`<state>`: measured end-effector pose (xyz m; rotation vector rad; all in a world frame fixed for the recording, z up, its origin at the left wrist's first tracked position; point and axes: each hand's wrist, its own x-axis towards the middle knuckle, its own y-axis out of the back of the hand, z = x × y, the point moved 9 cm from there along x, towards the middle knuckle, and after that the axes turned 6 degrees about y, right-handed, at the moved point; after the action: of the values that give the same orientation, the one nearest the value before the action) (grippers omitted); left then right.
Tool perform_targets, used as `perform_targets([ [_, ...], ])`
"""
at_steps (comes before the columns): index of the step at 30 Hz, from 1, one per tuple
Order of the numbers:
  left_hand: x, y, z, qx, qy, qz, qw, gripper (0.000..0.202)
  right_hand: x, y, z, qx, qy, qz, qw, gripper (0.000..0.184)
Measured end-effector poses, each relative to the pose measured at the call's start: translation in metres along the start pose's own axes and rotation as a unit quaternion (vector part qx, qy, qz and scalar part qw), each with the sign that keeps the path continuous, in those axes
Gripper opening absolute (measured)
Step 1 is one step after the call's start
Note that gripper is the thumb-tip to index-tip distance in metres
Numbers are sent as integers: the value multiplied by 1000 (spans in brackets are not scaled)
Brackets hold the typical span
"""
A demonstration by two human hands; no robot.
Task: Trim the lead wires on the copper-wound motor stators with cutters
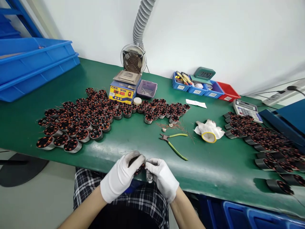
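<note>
Both my hands wear white gloves and meet just in front of the green table's (133, 140) near edge. My left hand (120, 176) is closed round a round stator (138, 168) with copper windings. My right hand (162, 178) pinches at that same stator from the right, fingers closed. Green-handled cutters (172, 143) lie on the table just beyond my hands, beside snipped copper wire ends (173, 127).
Several wound stators are massed at the left (78, 122) and at the right (267, 140). A yellow solder pot (122, 90), a fan (133, 60), small parts bins (197, 87), a calculator (246, 109), a spare glove (209, 130) and blue crates (33, 63) stand around.
</note>
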<state>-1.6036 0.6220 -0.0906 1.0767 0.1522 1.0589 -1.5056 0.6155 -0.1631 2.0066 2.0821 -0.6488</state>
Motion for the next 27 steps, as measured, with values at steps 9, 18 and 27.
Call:
perform_targets([
  [9, 6, -24, -42, 14, 146, -145, 978, 49, 10, -14, -52, -604, 227, -132, 753, 20],
  [18, 6, -17, -31, 37, 108, -128, 985, 59, 22, 122, -75, -683, 183, 24, 707, 28],
  [27, 18, -33, -6, 71, 108, -210, 969, 21, 37, 145, -69, -764, 144, 215, 591, 72],
])
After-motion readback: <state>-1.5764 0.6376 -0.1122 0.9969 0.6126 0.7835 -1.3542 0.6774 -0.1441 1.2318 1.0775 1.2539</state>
